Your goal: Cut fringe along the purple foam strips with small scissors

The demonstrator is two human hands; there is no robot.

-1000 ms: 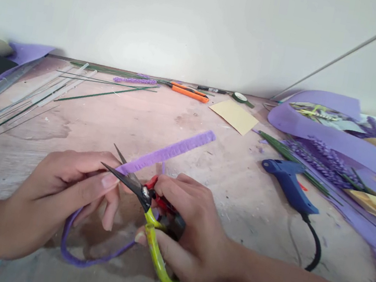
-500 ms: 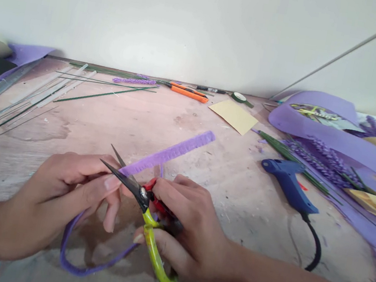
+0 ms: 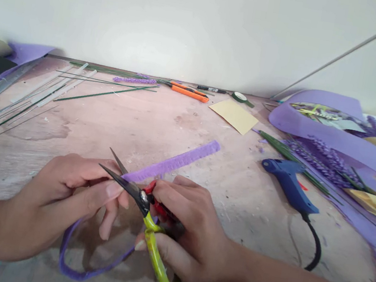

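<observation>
From where I sit, nearest to me a narrow purple band (image 3: 74,273) hangs in a loop below and between the hands; I can't tell whether it joins the strip above. My right hand (image 3: 191,228) is wrapped round a pair of scissors with dark metal blades and one yellow-green and one red handle (image 3: 157,261), its thumb at the yellow-green one. The blades stand apart, tips pointing left. My left hand (image 3: 72,189) pinches a light purple, ridged, flexible strip (image 3: 173,161) between thumb and fingers. The strip's pinched end sits at the blades, partly hidden behind the nearer one; I can't tell whether they touch it. Its free end slants up and right over the worn wooden tabletop (image 3: 161,127).

To the right, well apart from the hands, I have a blue glue gun (image 3: 289,184) with a black cord (image 3: 316,249). Beyond it lie purple flower sprigs (image 3: 329,160) with green stems. Off to the left, thin green and clear rods (image 3: 49,94) lie crossed. Farther back I see a pale yellow square card (image 3: 233,116), then an orange-handled tool (image 3: 189,92), a black pen (image 3: 211,89) and a green tape roll (image 3: 239,97) near the white wall (image 3: 178,24).
</observation>
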